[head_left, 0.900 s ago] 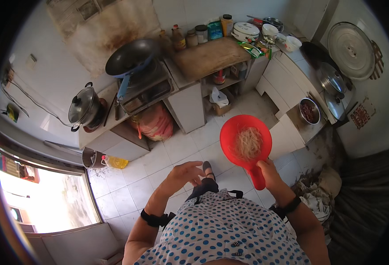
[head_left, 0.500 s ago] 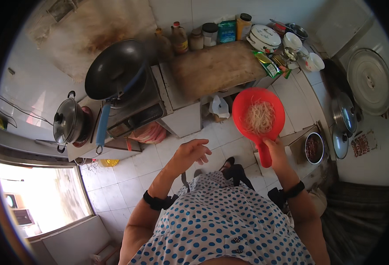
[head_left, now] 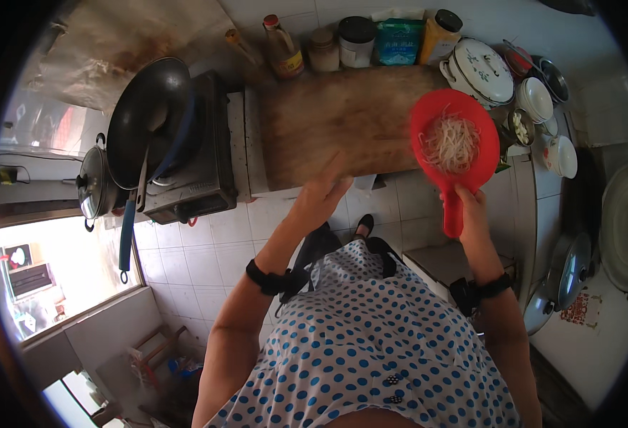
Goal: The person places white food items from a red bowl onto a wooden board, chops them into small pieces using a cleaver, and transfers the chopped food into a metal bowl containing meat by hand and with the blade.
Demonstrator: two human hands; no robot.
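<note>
My right hand (head_left: 473, 211) is closed round the handle of a red plastic ladle (head_left: 486, 160). A tangle of thin pale shreds (head_left: 454, 145) lies in its bowl; whether they are noodles or cut vegetable I cannot tell. The ladle hangs over the right end of the wooden cutting board (head_left: 342, 128). My left hand (head_left: 321, 200) is empty with its fingers stretched out, at the front edge of that board. Its fingertips are smeared by motion.
A black wok (head_left: 132, 128) with a blue handle sits on the stove (head_left: 210, 160) at left, a utensil inside it. Beside it is a lidded pot (head_left: 94, 178). Bottles and jars (head_left: 357, 46) line the wall. A floral lidded pot (head_left: 481, 71) and white bowls (head_left: 536, 98) stand at right.
My right hand has carried the red ladle with the shreds up and right, over the cutting board's end. My left hand has moved forward to the board's edge. The view has shifted nearer the counter.
</note>
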